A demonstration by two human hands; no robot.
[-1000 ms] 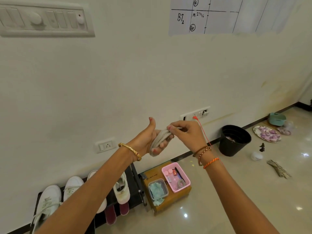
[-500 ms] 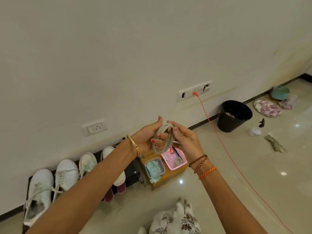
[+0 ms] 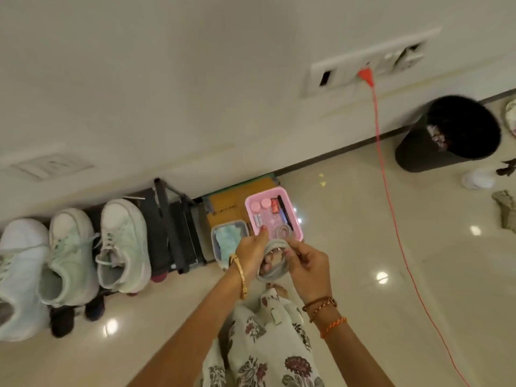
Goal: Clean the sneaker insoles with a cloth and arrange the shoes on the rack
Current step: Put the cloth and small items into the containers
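A grey insole [image 3: 275, 268] is bent into a loop in front of me, above the floor. My left hand [image 3: 252, 251] grips one side of it with the fingers curled inside the loop. My right hand [image 3: 307, 263] pinches the other end. Three white sneakers [image 3: 122, 244] stand side by side on the black shoe rack [image 3: 173, 233] against the wall at the left. A light green cloth [image 3: 229, 238] lies in a small clear container beside the rack.
A pink tray [image 3: 296, 219] of small items sits on a brown box [image 3: 231, 203] by the wall. An orange cable [image 3: 391, 208] runs from the wall socket across the floor. A black bin [image 3: 446, 135] stands at the right. Dark shoes sit under the rack.
The view has tilted down from the wall to the floor. Both hands have come lower with the insole, which is now curled into a tighter loop over the containers.
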